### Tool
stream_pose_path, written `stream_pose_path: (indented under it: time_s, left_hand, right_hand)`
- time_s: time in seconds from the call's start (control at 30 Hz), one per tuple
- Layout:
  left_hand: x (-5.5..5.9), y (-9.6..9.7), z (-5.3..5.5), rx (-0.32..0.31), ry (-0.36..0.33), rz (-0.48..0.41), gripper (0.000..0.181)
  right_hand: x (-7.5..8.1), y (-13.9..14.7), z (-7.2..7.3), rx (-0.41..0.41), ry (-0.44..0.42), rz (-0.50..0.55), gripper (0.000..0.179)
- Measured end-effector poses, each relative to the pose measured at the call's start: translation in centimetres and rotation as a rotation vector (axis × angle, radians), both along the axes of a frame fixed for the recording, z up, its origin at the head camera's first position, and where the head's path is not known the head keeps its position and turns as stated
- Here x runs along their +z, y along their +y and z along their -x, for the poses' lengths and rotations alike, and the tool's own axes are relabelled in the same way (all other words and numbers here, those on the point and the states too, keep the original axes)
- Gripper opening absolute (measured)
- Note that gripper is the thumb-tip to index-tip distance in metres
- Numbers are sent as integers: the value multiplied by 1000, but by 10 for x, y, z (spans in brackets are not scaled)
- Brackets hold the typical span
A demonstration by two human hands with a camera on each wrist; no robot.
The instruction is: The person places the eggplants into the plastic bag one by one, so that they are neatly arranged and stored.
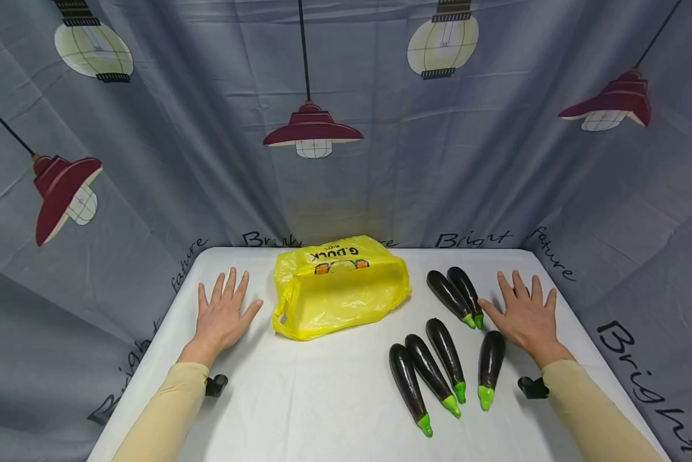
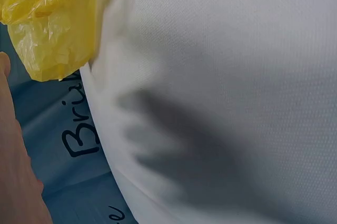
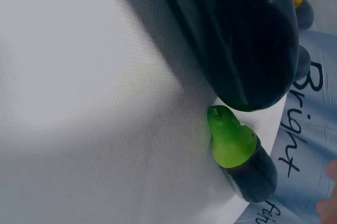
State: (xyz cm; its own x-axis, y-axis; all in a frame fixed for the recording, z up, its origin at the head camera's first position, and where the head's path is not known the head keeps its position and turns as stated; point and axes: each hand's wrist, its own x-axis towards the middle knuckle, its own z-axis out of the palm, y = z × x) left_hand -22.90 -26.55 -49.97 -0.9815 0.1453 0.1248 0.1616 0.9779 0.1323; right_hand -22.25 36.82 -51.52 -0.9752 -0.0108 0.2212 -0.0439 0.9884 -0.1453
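My left hand (image 1: 222, 317) is spread with straight fingers over the left side of the table, holding nothing. Just right of it lies a yellow plastic bag (image 1: 346, 298) with its mouth toward me; part of the bag (image 2: 58, 29) shows in the left wrist view. My right hand (image 1: 527, 317), also spread, is over the right side. Nearest to it are a single eggplant (image 1: 492, 359) and a pair of eggplants, one (image 1: 464, 285) partly beside the other (image 1: 446, 292). In the right wrist view a large dark eggplant (image 3: 237, 34) lies close to the camera, a green-stemmed one (image 3: 253, 174) beyond it.
Three more eggplants lie side by side near the middle right: one (image 1: 406, 382), another (image 1: 429, 369) and a third (image 1: 445, 353). A white cloth covers the table (image 1: 322, 398). Behind and beside it hangs a grey-blue curtain (image 1: 346, 199) printed with lamps.
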Motion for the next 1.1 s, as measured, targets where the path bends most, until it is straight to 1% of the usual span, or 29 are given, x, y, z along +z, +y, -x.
stream_pose_path:
  time_s: [0.23, 0.4, 0.57, 0.7, 0.93, 1.1]
  left_hand:
    - [1, 1, 2, 0, -9, -15, 85]
    - [5, 4, 3, -1, -17, -45, 86]
    - [9, 7, 3, -8, -17, -86, 86]
    - [13, 11, 3, -19, -21, -126, 86]
    - [17, 17, 4, -38, -63, -172, 87]
    - [20, 23, 6, -63, -82, -246, 85]
  right_hand:
    - [-1, 4, 1, -28, -11, 37, 92]
    - [-1, 9, 2, -70, -43, 120, 95]
    - [-3, 17, 2, -126, -82, 206, 99]
    - [-4, 23, 1, -155, -95, 262, 98]
    - [-2, 27, -3, -198, -136, 336, 96]
    - [0, 27, -5, -212, -166, 378, 93]
